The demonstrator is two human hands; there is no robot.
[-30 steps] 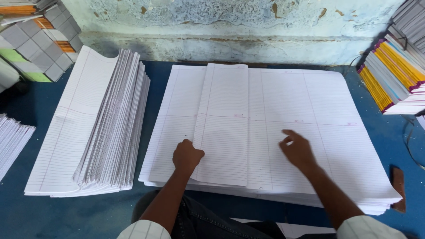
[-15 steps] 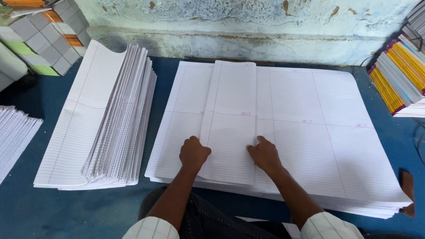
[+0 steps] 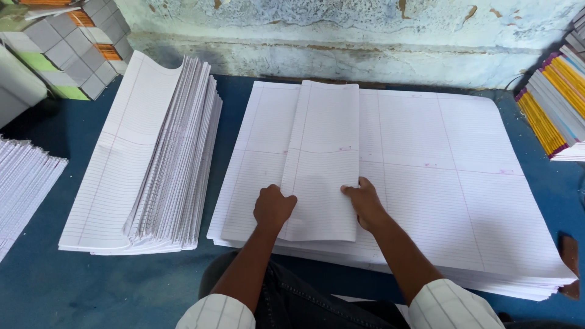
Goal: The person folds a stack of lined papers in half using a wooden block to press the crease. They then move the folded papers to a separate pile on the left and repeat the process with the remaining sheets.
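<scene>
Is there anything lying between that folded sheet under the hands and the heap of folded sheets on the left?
Nothing visible: only bare blue table separates the folded sheet from the folded stack.

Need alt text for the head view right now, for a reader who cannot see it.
Two bare hands press a folded ruled sheet on top of a large stack of flat ruled sheets, the left hand at its left edge and the right hand at its right edge. A pile of folded sheets lies to the left on the blue table.
</scene>
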